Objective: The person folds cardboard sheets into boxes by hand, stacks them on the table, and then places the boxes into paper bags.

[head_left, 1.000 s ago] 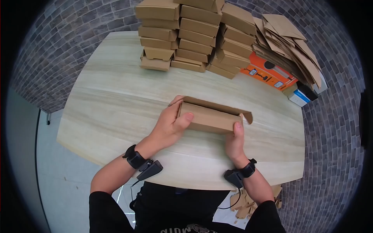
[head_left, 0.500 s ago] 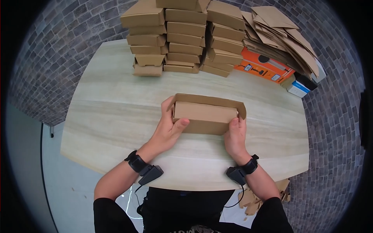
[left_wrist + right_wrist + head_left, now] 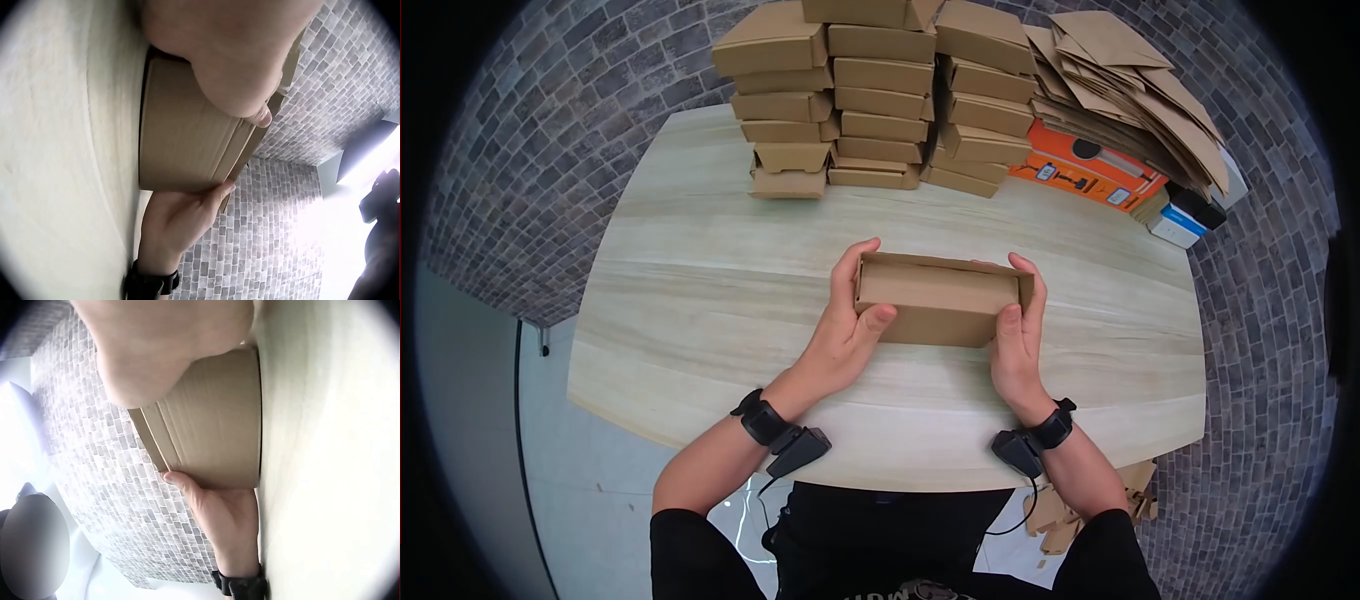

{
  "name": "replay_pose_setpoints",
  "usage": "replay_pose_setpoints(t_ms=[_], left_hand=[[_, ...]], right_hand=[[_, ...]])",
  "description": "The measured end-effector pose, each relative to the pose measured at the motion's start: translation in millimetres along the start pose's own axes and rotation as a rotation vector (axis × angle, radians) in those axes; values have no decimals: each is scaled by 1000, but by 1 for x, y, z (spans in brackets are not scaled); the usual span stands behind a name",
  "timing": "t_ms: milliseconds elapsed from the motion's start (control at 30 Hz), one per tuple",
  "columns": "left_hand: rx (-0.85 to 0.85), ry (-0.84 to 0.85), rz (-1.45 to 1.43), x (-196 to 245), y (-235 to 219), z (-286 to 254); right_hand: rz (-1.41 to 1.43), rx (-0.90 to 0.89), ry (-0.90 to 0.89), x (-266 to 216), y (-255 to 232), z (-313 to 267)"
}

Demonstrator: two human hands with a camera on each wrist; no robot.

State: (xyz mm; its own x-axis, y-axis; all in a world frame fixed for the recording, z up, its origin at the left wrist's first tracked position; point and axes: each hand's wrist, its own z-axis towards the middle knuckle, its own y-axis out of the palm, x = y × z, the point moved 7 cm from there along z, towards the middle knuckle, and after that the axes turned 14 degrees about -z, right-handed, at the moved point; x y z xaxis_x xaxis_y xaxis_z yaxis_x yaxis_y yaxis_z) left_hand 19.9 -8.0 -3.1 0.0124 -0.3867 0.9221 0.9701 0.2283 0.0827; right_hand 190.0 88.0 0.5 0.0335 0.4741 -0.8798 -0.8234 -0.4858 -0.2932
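Note:
A long brown cardboard box (image 3: 940, 325) rests on the table between both hands, its narrow lid edge standing up along the far side. My left hand (image 3: 835, 335) holds the box's left end, thumb on the near top edge and fingers behind the corner. At the other end my right hand (image 3: 1018, 350) grips it the same way, thumb on the near edge, fingertips behind the far corner. Both wrist views show the box's plain front wall (image 3: 178, 134), (image 3: 215, 425) standing on the tabletop, a thumb at its upper edge at each end.
Several stacks of folded boxes (image 3: 880, 75) stand at the back of the wooden table (image 3: 700, 300). Flat cardboard sheets (image 3: 1130, 90) lie on an orange box (image 3: 1080, 172) at the back right, beside a small white-and-blue box (image 3: 1177, 227). Cardboard scraps (image 3: 1055, 520) lie on the floor.
The box has turned level from its slant, and its raised lid flap has come down closer to the top. The fingers of both hands have moved behind the far corners.

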Motion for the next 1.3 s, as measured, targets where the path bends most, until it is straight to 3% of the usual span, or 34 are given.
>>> replay_pose_setpoints(t_ms=[200, 367, 900, 1300], left_hand=[[-12, -79, 3, -9, -1, -2], [6, 8, 56, -8, -3, -1], [-1, 28, 134, -9, 2, -4], [-42, -95, 90, -8, 7, -5]], right_hand=[[-22, -28, -35, 1, 1, 1], [-35, -29, -93, 0, 0, 2], [16, -44, -21, -12, -9, 6], [-118, -39, -47, -15, -19, 12]])
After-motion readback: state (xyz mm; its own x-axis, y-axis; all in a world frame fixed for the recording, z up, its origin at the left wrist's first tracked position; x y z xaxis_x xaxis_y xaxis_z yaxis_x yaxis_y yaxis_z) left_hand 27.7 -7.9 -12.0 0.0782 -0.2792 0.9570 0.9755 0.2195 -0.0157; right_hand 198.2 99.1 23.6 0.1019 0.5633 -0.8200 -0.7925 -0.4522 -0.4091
